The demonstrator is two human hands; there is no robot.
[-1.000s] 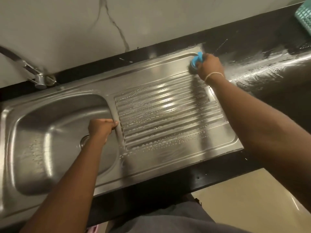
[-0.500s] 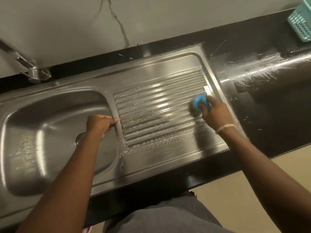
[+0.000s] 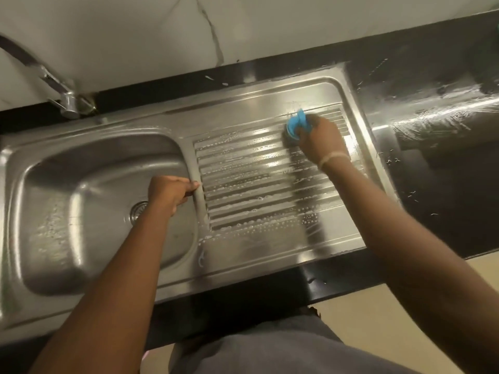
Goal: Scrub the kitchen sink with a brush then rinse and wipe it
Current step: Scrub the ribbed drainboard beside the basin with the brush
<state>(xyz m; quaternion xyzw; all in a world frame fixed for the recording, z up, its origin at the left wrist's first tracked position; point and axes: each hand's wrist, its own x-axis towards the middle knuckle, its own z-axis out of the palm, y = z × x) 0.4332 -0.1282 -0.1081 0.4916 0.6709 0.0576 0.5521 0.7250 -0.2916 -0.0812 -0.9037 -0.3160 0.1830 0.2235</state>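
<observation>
Still scrubbing: your right hand clenches the blue brush on the drainboard's far corner.
Left hand fingers hook the basin edge, likely bracing you.

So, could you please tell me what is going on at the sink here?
A person is scrubbing a steel kitchen sink. The right hand grips a blue brush and presses it on the far right part of the ribbed draining board, which is covered in soapy bubbles. The left hand holds the ridge between the basin and the board, as if for support. The tap shows no running water. The dark counter to the right is wet and streaked.
</observation>
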